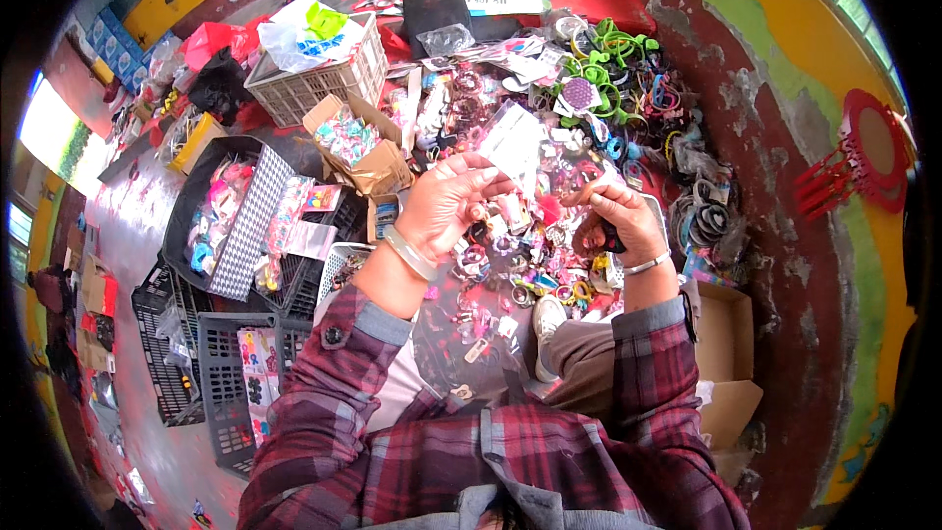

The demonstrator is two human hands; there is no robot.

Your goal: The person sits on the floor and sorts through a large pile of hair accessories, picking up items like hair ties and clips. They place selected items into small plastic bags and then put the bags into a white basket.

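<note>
Fingers (481, 177) pinch a clear plastic packet (512, 142).

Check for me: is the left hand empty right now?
No, the left hand pinches a small clear plastic packet between its fingertips, held up above the pile of colourful trinkets.

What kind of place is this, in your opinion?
Probably a sorting or packing spot for cheap hair accessories, on a floor. A heap of colourful trinkets lies spread out, with plastic crates and an open cardboard box beside it.
</note>
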